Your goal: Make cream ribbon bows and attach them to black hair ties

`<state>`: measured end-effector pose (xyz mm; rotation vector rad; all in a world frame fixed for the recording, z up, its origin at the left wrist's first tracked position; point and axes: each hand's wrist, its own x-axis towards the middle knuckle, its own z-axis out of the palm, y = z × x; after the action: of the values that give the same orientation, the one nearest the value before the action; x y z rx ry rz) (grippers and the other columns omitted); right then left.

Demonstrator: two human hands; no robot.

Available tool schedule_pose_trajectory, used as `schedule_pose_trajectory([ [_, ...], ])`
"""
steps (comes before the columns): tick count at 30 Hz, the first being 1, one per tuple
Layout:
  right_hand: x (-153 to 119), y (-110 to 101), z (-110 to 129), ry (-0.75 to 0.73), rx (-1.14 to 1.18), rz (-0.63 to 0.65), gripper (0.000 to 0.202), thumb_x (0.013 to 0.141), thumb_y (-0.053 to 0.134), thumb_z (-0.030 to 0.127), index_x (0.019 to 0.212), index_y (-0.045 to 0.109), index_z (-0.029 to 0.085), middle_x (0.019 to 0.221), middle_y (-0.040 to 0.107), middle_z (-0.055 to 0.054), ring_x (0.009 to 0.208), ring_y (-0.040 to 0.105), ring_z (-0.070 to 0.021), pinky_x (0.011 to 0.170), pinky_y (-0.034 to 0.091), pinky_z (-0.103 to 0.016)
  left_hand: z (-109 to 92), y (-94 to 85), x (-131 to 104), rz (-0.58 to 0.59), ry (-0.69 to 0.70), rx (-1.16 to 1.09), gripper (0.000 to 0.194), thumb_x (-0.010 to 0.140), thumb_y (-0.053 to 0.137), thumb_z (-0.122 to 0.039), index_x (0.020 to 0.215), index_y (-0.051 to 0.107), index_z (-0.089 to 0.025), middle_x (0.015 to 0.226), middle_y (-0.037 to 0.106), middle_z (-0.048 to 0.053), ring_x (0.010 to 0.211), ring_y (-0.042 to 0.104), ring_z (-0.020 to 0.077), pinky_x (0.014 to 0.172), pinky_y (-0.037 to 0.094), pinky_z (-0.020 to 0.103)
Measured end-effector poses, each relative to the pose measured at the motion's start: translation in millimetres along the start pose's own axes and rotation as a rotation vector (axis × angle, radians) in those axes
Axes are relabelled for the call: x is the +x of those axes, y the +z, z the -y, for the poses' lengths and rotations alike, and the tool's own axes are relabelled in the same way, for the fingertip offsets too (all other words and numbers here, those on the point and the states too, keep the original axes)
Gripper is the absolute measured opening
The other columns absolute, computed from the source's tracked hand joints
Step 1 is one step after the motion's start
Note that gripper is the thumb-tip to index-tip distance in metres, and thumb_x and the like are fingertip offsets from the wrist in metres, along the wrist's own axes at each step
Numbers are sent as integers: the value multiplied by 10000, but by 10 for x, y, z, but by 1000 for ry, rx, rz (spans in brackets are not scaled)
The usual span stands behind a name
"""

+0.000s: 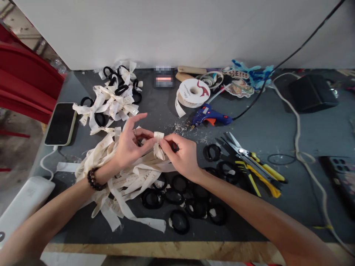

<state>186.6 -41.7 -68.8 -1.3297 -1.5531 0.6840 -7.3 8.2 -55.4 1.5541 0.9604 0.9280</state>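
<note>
Cream printed ribbon piece (159,135), bunched small, pinched right now between the fingertips of both hands, left hand (130,142) and right hand (181,155) nearly meeting! Under the left, loose ribbon strips (144,176) in a tangle; nearer than the right, black bands (186,222) scattered across the counter (266,125). Beyond both, white spool (187,93) and blue glue gun (212,116); right of both, scissors (242,151) lying open-bladed.

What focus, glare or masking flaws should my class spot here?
In the head view, pixelation masks the small dark box; the head view leaves print unreadable on the cream fabric ribbon between left hand and right hand; the head view's shiny metal scissors glint at the pivot.
</note>
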Motion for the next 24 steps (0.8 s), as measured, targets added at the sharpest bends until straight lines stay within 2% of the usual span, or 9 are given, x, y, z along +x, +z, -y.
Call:
schedule_pose_trajectory([
  [3,-1,16,-13,16,-11,-7,227,1008,676,341,814,702,225,684,693,28,607,612,-128,634,476,-262,2,0,10,9,-42,-14,788,868,858,-314,1535,447,-230,887,761,27,781,771,193,640,568,276],
  [12,7,8,-3,18,-54,16,222,1018,648,349,832,689,234,726,707,10,655,631,-151,688,494,-287,7,-3,2,-22,-61,-11,801,856,869,-304,1538,458,-214,851,776,40,677,735,177,555,509,262],
  [16,2,12,-11,54,-47,19,217,997,647,346,813,663,232,719,690,12,653,608,-149,684,486,-284,-23,-29,43,30,-120,-99,827,831,889,-293,1526,448,-223,819,755,19,678,732,174,551,494,249],
  [21,-9,-3,-13,121,123,107,269,1003,629,362,771,611,227,680,620,36,614,549,-127,615,427,-265,-88,-75,120,211,-287,-291,765,791,897,-246,1447,505,-195,709,691,-38,493,563,88,474,397,223],
  [24,-18,-28,-12,171,248,121,310,1047,568,422,824,655,224,710,658,23,614,540,-130,596,409,-274,-109,-64,121,142,-277,-332,712,794,889,-250,1411,537,-196,712,680,-48,506,545,77,478,399,217],
])
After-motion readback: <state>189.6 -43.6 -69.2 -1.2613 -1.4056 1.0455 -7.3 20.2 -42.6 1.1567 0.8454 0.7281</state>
